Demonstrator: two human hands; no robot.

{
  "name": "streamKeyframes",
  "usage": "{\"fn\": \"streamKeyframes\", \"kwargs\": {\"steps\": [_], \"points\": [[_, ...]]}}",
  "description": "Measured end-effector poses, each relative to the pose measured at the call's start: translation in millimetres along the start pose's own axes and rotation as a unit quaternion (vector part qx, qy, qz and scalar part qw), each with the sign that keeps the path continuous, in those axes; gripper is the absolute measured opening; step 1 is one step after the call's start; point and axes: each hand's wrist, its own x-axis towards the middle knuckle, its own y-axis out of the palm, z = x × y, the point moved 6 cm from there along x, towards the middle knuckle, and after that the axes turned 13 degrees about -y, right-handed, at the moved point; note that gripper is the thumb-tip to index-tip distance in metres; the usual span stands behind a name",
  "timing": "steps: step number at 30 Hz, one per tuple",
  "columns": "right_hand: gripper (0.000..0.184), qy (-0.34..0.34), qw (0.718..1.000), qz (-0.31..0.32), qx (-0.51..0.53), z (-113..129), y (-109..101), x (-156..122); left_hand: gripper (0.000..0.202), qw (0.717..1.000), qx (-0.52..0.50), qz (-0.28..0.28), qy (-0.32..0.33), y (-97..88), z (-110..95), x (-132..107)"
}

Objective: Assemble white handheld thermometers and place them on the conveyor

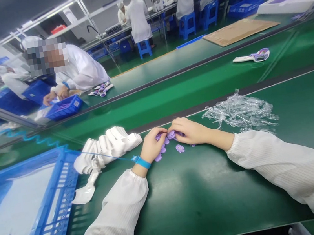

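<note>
Both my hands meet over a small pile of flat purple plastic pieces (158, 157) at the far side of the green table. The fingers of my left hand (152, 147) are curled and pressed together above the pile; what they hold, if anything, is hidden. A blue wrist strap (141, 162) with a cord circles that wrist. My right hand (190, 130) pinches a rounded purple piece (171, 135) close to the left fingertips. Just below the hands, a loose purple piece (180, 148) lies flat on the table.
Stacked white plastic parts (106, 147) lie left of my hands, one white scoop-like part (85, 192) nearer me. A blue crate (45, 214) stands at left. Clear plastic pieces (241, 112) are heaped at right. Beyond the green conveyor (170, 91), a co-worker (83, 65) handles things by a blue bin (64, 108).
</note>
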Motion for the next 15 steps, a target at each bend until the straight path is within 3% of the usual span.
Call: {"fn": "streamKeyframes", "kwargs": {"steps": [10, 13, 15], "points": [[0.038, -0.015, 0.999, 0.009, -0.037, 6.9, -6.7, -14.9, 0.022, 0.996, 0.012, 0.068, 0.05, 2.0, -10.5, -3.0], [0.033, 0.029, 0.999, 0.012, -0.03, 4.1, -12.8, -25.2, 0.031, 0.992, 0.028, 0.103, 0.073, 2.2, -12.3, -10.4], [0.045, 0.071, 0.997, 0.026, -0.017, 2.5, -13.5, -33.5, 0.042, 0.989, 0.04, 0.12, 0.081, 0.1, -10.3, -19.0]]}}
